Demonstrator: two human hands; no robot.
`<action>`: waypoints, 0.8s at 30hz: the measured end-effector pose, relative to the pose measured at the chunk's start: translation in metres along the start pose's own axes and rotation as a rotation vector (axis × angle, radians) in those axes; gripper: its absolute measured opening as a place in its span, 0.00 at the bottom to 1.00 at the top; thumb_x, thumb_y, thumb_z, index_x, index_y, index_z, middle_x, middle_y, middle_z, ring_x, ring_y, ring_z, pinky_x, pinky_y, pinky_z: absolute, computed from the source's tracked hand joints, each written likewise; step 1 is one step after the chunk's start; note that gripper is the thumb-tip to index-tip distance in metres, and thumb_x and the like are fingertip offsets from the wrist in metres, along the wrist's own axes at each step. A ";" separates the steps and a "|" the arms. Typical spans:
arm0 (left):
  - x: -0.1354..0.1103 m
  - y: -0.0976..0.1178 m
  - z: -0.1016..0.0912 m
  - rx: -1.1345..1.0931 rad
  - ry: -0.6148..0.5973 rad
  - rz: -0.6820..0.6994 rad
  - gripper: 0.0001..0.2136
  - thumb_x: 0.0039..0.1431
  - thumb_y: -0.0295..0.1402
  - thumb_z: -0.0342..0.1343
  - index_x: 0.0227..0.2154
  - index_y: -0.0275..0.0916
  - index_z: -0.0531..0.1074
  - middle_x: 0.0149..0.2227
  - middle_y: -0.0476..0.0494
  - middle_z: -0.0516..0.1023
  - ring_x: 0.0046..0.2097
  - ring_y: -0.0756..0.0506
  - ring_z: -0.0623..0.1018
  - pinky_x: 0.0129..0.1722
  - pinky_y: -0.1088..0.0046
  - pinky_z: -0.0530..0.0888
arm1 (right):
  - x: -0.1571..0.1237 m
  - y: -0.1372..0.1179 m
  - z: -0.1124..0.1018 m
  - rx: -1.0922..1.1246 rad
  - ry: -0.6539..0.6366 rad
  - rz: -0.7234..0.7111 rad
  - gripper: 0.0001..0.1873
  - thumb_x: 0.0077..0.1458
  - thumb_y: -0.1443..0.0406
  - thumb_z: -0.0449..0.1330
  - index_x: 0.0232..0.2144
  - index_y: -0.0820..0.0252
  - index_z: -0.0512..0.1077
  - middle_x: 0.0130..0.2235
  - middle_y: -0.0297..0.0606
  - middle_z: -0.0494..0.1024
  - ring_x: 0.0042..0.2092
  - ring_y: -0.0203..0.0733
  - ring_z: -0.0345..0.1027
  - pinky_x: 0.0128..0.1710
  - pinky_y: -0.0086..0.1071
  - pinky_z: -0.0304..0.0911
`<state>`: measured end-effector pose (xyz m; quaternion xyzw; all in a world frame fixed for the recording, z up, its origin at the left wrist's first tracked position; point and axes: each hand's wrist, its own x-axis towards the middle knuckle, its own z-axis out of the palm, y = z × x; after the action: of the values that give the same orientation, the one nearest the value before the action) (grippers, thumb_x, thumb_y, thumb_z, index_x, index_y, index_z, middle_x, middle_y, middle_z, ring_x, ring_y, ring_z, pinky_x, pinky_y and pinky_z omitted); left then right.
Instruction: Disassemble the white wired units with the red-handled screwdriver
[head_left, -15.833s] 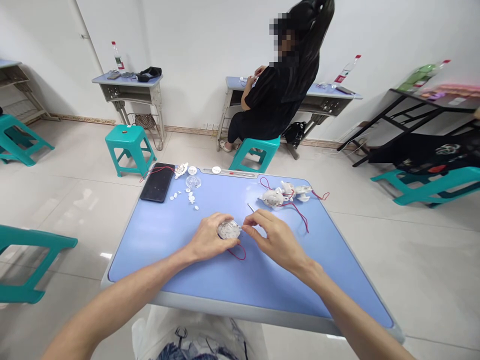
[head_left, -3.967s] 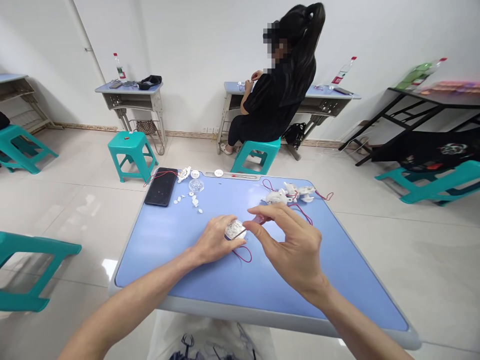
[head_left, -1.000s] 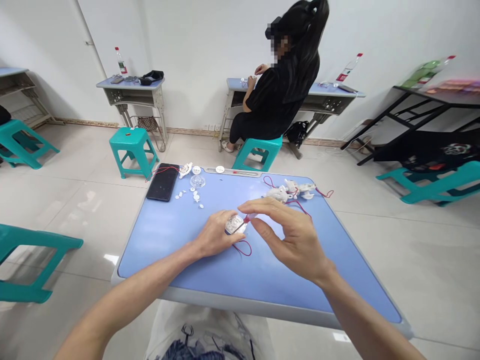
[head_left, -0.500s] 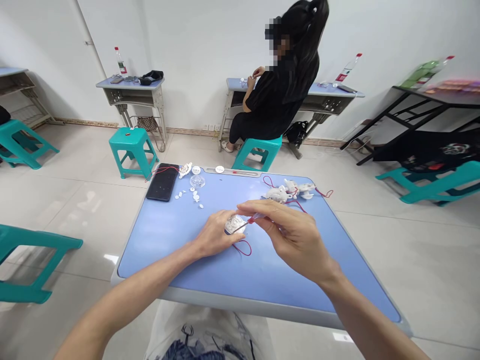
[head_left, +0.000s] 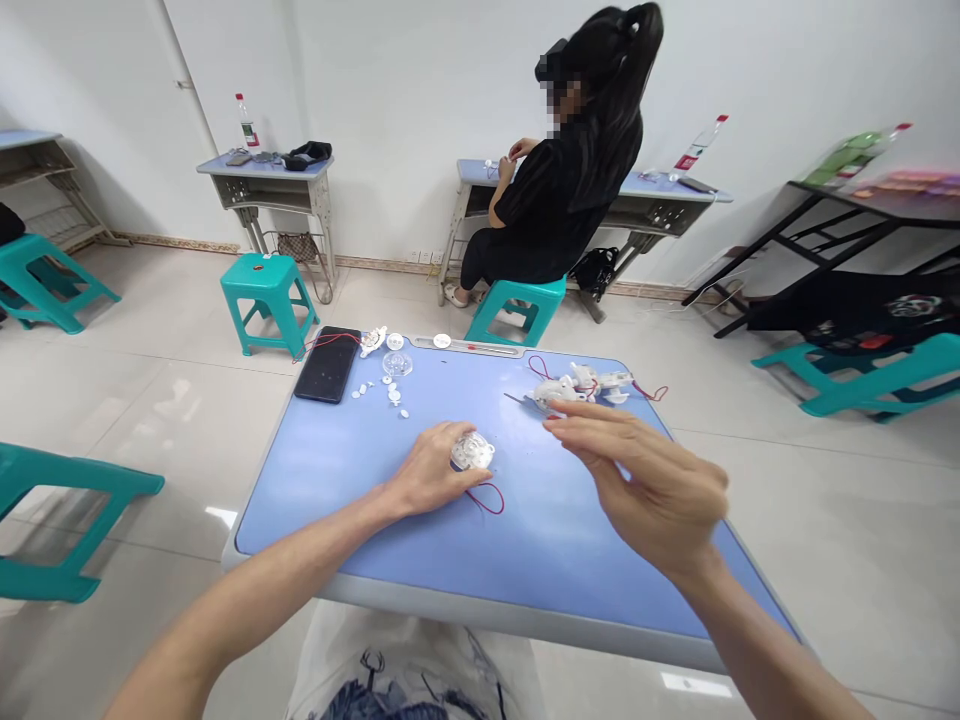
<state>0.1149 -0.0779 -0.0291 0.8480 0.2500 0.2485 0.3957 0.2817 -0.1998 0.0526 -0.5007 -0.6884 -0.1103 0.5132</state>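
My left hand (head_left: 435, 467) is closed around the edge of a small round white plastic casing (head_left: 472, 452), its inner side facing up. A red cord loop (head_left: 489, 497) trails from the casing onto the desk. My right hand (head_left: 637, 470) is raised to the right of it, fingers pinched on a screwdriver. Only the screwdriver's thin dark shaft (head_left: 516, 399) and a bit of red near the fingertips show; my hand hides the handle. Behind my right fingertips lie several white plastic assemblies (head_left: 585, 382) with red cords.
On the blue desk (head_left: 337, 500), a black phone (head_left: 328, 365) lies at the far left. Beside it are a clear round cover (head_left: 397, 363), small white parts (head_left: 394, 396) and a white piece with red cord (head_left: 373, 342). A person (head_left: 570, 170) sits at another desk ahead.
My right hand has lifted the screwdriver away from the casing and moved right, towards the white assemblies. My left hand still holds the casing in place.
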 end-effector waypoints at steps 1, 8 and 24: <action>0.000 0.000 0.000 -0.001 0.003 -0.005 0.25 0.49 0.35 0.67 0.50 0.36 0.69 0.50 0.38 0.76 0.52 0.39 0.76 0.55 0.61 0.70 | -0.008 0.010 0.001 -0.031 -0.047 -0.044 0.22 0.54 0.79 0.59 0.44 0.50 0.77 0.38 0.33 0.83 0.49 0.46 0.75 0.46 0.40 0.74; 0.000 0.002 0.000 0.005 0.016 -0.020 0.25 0.47 0.35 0.68 0.49 0.35 0.70 0.48 0.38 0.77 0.50 0.39 0.77 0.54 0.62 0.71 | -0.067 0.062 0.008 -0.067 -0.341 -0.170 0.23 0.58 0.81 0.50 0.46 0.56 0.74 0.42 0.39 0.82 0.53 0.46 0.72 0.47 0.42 0.74; 0.000 0.002 -0.001 -0.001 0.013 -0.017 0.25 0.48 0.35 0.68 0.49 0.37 0.70 0.49 0.38 0.77 0.51 0.38 0.76 0.54 0.60 0.71 | -0.073 0.060 0.011 0.020 -0.466 0.020 0.13 0.58 0.75 0.53 0.36 0.56 0.74 0.40 0.43 0.78 0.49 0.45 0.70 0.45 0.44 0.72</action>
<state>0.1149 -0.0785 -0.0269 0.8440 0.2598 0.2507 0.3966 0.3212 -0.2058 -0.0341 -0.5143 -0.7844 0.0202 0.3461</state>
